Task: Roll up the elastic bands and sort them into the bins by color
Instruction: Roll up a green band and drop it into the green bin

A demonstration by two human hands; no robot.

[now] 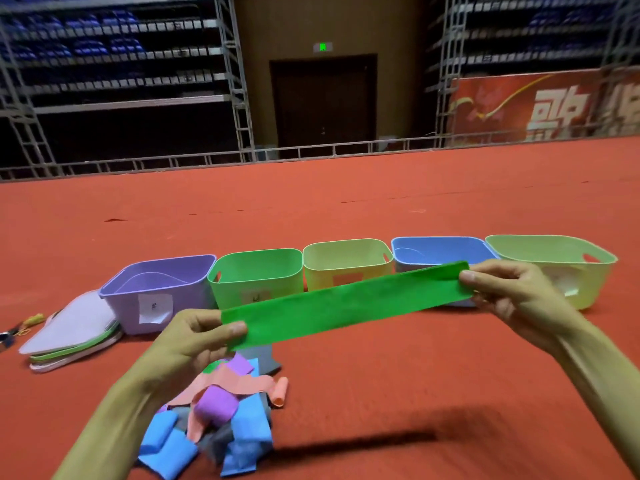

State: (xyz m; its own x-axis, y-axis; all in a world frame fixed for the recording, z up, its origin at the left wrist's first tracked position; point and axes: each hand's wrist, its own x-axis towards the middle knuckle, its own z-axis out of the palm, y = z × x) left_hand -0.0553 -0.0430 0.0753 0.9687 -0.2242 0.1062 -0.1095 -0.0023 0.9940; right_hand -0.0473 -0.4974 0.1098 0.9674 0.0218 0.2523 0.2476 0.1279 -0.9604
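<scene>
The left hand and right hand are pinching the ends of a green band, stretching it flat above the red carpet. A pile of bands is lying beneath the left wrist. Behind, a purple bin, green bin, yellow bin, blue bin and pale green bin are standing in a row.

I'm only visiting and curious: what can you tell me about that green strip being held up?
The green band is a flat, bright green strip that looks like stretchy fabric, unrolled and held straight. The left hand pinches its lower end, the right hand its higher end, in front of the bins.
</scene>
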